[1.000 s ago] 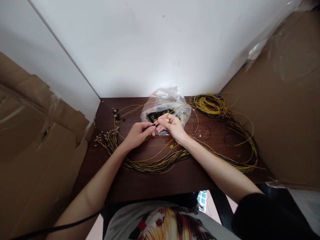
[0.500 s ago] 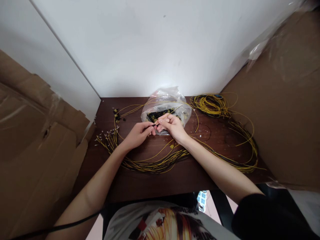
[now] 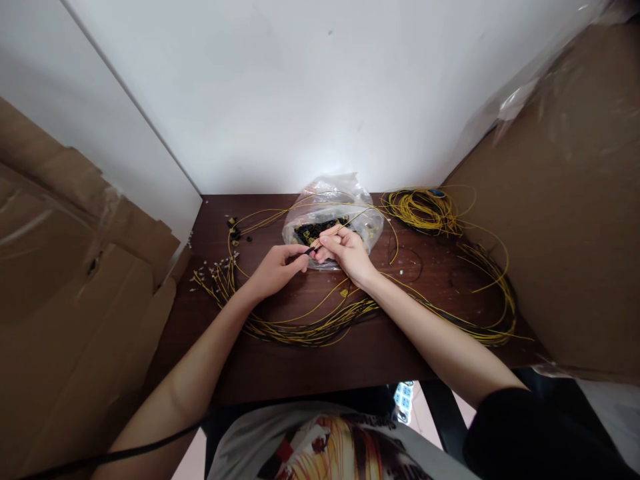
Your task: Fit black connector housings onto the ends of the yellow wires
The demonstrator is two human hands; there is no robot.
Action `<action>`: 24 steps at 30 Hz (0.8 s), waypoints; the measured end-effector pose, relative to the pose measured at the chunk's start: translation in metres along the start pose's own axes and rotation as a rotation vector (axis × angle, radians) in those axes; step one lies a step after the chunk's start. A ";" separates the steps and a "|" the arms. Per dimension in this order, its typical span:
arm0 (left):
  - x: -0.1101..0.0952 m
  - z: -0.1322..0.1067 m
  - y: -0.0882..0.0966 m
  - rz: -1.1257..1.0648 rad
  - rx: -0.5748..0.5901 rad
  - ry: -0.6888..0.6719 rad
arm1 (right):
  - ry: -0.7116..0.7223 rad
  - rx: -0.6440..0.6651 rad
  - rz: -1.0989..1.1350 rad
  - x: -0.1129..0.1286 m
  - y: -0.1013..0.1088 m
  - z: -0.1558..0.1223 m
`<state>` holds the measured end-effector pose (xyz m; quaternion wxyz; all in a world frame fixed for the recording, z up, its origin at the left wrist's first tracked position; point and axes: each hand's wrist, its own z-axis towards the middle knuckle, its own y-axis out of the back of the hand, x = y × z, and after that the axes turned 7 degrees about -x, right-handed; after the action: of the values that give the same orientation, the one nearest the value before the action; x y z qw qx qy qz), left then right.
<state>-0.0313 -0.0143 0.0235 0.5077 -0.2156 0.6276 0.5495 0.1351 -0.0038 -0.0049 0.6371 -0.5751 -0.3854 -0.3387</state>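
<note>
My left hand [image 3: 279, 268] pinches a small black piece [image 3: 311, 251] between thumb and fingertips; its exact kind is too small to make out. Close against it, my right hand [image 3: 347, 252] is closed on a thin yellow wire [image 3: 356, 216] that runs up and to the right. The two hands meet in front of a clear plastic bag [image 3: 327, 190], which holds many small black and yellow parts [image 3: 313, 231]. Below the hands, a long bundle of yellow and black wires [image 3: 300, 332] curves across the dark wooden table [image 3: 300, 373].
A coil of yellow wire [image 3: 420, 212] lies at the back right. Loose black and yellow parts [image 3: 234, 233] sit at the left, above white-tipped wire ends [image 3: 213, 275]. Cardboard [image 3: 75, 280] stands on the left and more cardboard [image 3: 575, 200] on the right; a white wall [image 3: 320, 100] closes the back.
My left thumb and fingertips have shifted slightly around the black piece, and more of it shows. Otherwise both hands stay in almost the same place.
</note>
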 end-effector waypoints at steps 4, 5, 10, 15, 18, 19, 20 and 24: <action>0.000 0.000 -0.001 0.005 -0.028 0.003 | -0.007 0.003 -0.005 0.001 -0.001 -0.001; 0.000 0.000 -0.001 0.007 -0.031 0.002 | -0.009 0.003 -0.005 0.001 -0.001 -0.001; -0.005 0.000 -0.001 -0.010 -0.062 0.009 | -0.013 0.008 -0.015 0.002 -0.001 -0.001; -0.006 -0.001 -0.002 -0.015 -0.077 0.016 | -0.018 0.011 -0.024 0.002 -0.001 -0.002; -0.004 -0.001 -0.002 -0.001 -0.065 -0.007 | -0.021 0.014 -0.025 0.002 -0.001 -0.002; -0.004 -0.001 -0.001 0.002 -0.059 -0.016 | -0.022 0.016 -0.026 0.003 -0.001 -0.002; -0.003 -0.001 -0.001 0.005 -0.053 -0.024 | -0.022 0.019 -0.026 0.003 -0.001 -0.002; -0.003 0.000 -0.001 0.023 -0.043 -0.032 | -0.033 0.013 -0.017 0.003 -0.002 -0.002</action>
<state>-0.0296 -0.0157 0.0261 0.5067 -0.2103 0.6099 0.5719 0.1351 -0.0057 -0.0013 0.6314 -0.5732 -0.4029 -0.3323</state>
